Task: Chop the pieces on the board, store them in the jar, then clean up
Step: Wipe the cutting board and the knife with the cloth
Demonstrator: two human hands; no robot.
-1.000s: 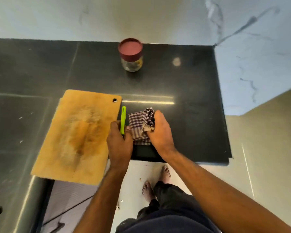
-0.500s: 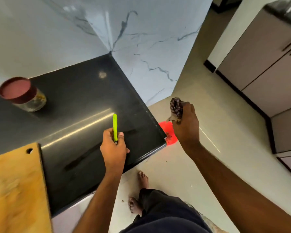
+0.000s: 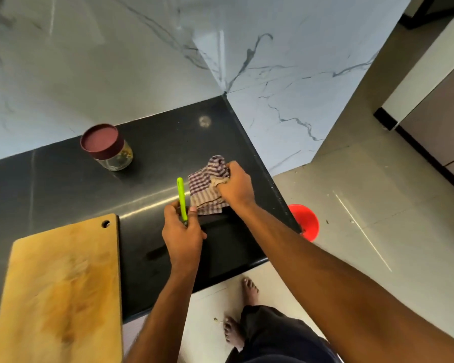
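Observation:
My left hand (image 3: 182, 235) grips a knife with a green handle (image 3: 181, 197) that points away from me over the black counter (image 3: 63, 189). Right beside it, my right hand (image 3: 235, 186) holds a bunched checked cloth (image 3: 206, 191) against the counter. The wooden chopping board (image 3: 60, 289) lies at the near left with a stained, bare surface. A glass jar with a maroon lid (image 3: 106, 146) stands closed at the back of the counter, with yellowish pieces inside.
A red bin (image 3: 306, 222) stands on the floor beyond the counter's right edge. Marble walls close the back and right corner. Grey cabinets line the far right. My bare feet (image 3: 249, 290) are on the tiled floor below.
My right hand brought the cloth back from over the red bin to the counter beside the knife. The left hand kept the knife in place.

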